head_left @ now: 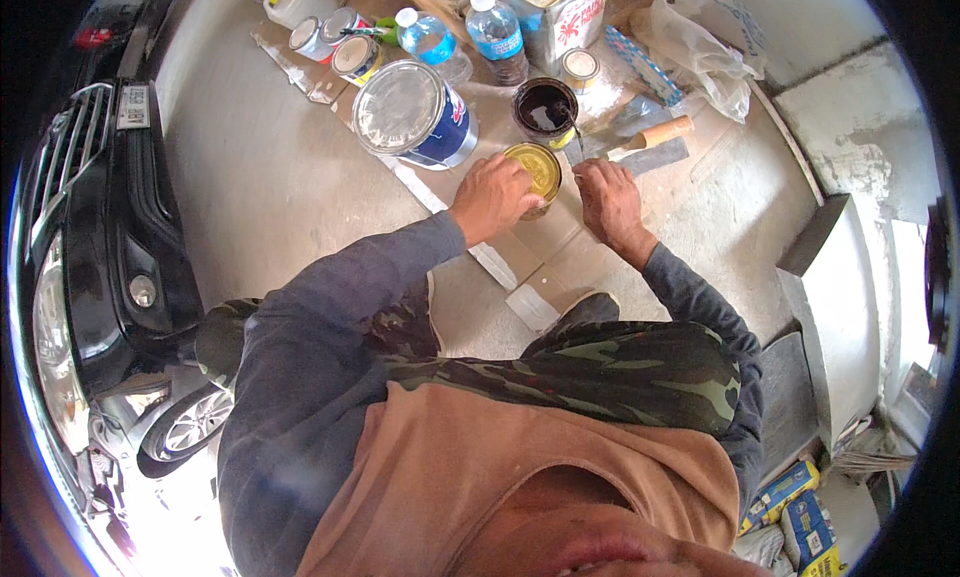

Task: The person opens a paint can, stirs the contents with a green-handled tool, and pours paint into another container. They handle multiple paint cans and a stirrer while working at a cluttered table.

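My left hand (493, 199) is closed around the side of a small round can (535, 169) with a gold top. Just right of it, my right hand (611, 203) pinches a thin rod (579, 140). The rod's far end reaches the rim of an open can of dark paint (546, 107), beyond the gold-topped can. To the left of both stands a large blue paint can (455, 127) with a whitish, paint-smeared lid. My right fingers partly hide the rod's near end.
Farther back are two water bottles (495, 39), a rectangular metal tin (555, 22), small cans (356, 57) and a clear plastic bag (690, 57). A putty knife (660, 134) with an orange-brown handle lies at right. Cardboard covers part of the floor. A black car (130, 247) stands at left.
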Demonstrator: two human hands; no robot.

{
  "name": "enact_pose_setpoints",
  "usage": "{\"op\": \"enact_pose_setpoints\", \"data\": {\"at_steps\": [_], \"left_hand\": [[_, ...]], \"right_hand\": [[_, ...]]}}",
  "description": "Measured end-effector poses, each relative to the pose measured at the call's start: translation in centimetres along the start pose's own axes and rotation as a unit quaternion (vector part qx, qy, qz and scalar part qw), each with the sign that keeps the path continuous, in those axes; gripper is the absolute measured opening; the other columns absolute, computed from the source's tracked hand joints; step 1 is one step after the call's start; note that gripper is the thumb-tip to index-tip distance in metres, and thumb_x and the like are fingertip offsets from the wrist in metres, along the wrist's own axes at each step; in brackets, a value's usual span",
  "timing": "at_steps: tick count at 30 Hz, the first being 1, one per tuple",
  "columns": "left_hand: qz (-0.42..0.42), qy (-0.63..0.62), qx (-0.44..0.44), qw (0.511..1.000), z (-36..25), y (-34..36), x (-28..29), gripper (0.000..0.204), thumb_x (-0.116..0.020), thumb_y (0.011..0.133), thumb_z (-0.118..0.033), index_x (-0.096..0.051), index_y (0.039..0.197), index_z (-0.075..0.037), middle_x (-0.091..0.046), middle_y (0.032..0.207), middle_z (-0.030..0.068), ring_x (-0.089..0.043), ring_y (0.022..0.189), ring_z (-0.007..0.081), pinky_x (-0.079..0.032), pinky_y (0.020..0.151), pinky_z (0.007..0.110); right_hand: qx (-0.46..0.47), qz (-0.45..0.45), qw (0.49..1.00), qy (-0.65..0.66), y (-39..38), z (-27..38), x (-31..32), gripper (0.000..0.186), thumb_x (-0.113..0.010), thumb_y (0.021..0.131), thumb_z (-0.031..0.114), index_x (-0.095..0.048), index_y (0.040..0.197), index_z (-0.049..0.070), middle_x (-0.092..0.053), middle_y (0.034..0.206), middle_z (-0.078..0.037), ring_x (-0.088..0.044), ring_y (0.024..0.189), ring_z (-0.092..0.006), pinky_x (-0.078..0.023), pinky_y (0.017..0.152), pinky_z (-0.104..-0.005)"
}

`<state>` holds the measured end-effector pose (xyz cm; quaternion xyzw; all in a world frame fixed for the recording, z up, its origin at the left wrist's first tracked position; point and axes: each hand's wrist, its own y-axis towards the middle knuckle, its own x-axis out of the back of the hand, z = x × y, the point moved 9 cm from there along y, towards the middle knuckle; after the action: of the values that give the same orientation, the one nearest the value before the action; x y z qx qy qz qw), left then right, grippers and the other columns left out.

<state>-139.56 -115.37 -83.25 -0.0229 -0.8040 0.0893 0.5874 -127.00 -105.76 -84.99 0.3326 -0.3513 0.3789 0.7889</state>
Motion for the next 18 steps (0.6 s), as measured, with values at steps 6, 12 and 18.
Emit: {"op": "enact_pose_setpoints", "data": {"at_steps": [6,12,18], "left_hand": [[0.092,-0.004,0.06,0.994,1.9,4.1,-1.3,0.048,-0.084,0.076,-0.043,-0.07,0.1,-0.004,-0.072,0.099,0.0221,-0.071,0.094,0.0406,-0.055,0.079,0.052],[0.138,0.003,0.05,0.989,1.8,4.9,-2.5,0.043,-0.085,0.075,-0.035,-0.07,0.098,-0.002,-0.073,0.092,0.0217,-0.072,0.09,0.0412,-0.056,0.079,0.052],[0.117,-0.006,0.059,0.991,2.0,4.4,-2.3,0.037,-0.078,0.084,-0.035,-0.068,0.096,-0.002,-0.072,0.092,0.0231,-0.072,0.09,0.0397,-0.056,0.079,0.052]], "right_hand": [[-0.229,0.111,0.96,0.118,-0.5,-2.4,-3.4,0.038,-0.068,0.095,0.037,-0.065,0.108,0.001,-0.072,0.095,-0.023,-0.071,0.088,-0.0443,-0.054,0.074,-0.0547],[-0.268,0.127,0.944,0.147,0.7,-3.0,-5.3,0.049,-0.073,0.089,0.044,-0.065,0.106,-0.002,-0.072,0.091,-0.028,-0.071,0.088,-0.0457,-0.055,0.075,-0.0555],[-0.291,0.134,0.937,0.14,0.8,-2.8,-6.4,0.049,-0.075,0.089,0.042,-0.069,0.107,-0.003,-0.072,0.093,-0.028,-0.071,0.089,-0.048,-0.055,0.077,-0.054]]}}
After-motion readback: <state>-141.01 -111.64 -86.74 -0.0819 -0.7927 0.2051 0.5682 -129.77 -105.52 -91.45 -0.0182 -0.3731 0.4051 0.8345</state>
